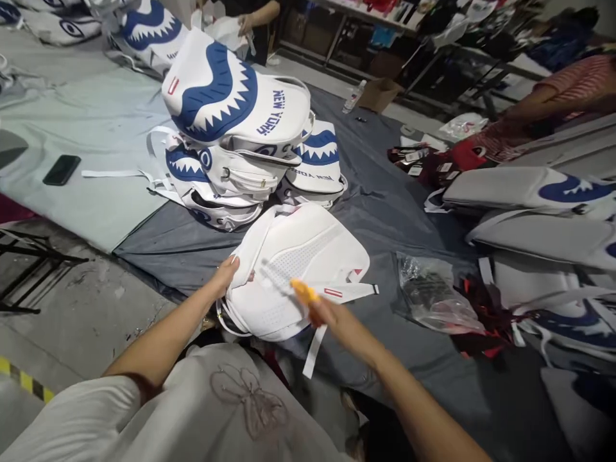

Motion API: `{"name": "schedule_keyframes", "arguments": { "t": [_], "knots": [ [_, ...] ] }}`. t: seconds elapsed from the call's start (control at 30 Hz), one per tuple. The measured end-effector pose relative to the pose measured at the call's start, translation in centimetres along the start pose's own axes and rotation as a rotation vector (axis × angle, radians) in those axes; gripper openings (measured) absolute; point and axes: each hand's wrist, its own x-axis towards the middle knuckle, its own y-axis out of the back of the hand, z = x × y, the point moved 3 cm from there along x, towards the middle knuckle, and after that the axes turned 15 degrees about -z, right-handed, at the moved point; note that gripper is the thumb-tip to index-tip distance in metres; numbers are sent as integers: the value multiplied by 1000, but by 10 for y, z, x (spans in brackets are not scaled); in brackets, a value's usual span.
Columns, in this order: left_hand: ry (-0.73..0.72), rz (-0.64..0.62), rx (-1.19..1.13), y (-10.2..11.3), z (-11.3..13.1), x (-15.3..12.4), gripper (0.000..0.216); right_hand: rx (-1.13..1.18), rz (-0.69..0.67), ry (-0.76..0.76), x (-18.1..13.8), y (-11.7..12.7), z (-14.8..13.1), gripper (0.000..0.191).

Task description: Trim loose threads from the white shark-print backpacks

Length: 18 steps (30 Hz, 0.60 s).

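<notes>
A white backpack (308,250) lies on the grey-covered table in front of me, its perforated back panel and straps facing up. At its left edge, my left hand (227,274) is closed around the shoulder strap (254,247). My right hand (323,312) grips an orange-handled tool (303,292) over the lower middle of the bag. The tool's grey front end is smeared by motion, so its exact kind does not show. Beside the right hand, a loose white strap with a red label (353,293) sticks out to the right.
Behind the bag stand stacked white-and-blue backpacks (240,102). More backpacks (510,192) pile up at the right, near a clear plastic bag (433,289) and red-and-black tags (486,321). A phone (62,169) lies at left. Co-workers' arms (529,109) appear at far right and top.
</notes>
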Motion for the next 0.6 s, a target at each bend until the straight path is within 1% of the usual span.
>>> {"name": "schedule_keyframes", "arguments": {
  "t": [0.03,0.07,0.1,0.17,0.2,0.23,0.33,0.47,0.5,0.6],
  "knots": [
    [51,-35,-49,4,-3,-4,53,-37,73,-43,7,2,-9,56],
    [108,-69,-97,8,-6,-10,50,-53,105,-81,12,3,-16,56],
    [165,-98,-139,14,-10,-17,50,-55,78,-107,15,2,-22,55],
    [257,-138,-181,25,-16,-33,54,-40,-55,-138,14,-1,-32,52],
    [281,-143,-176,31,-17,-39,58,-38,-94,-161,11,0,-35,49],
    [298,-149,-170,34,-18,-42,62,-66,-54,-216,8,3,-38,47],
    [298,-154,-131,37,-17,-41,67,-202,71,-343,2,24,-46,36],
    [240,-118,-48,28,-18,-27,65,-335,282,-519,4,57,-55,31],
    [227,-111,-27,25,-19,-25,66,-346,293,-542,5,62,-55,29],
    [202,-95,37,19,-22,-25,66,-316,189,-491,8,65,-50,30]
  ]
}}
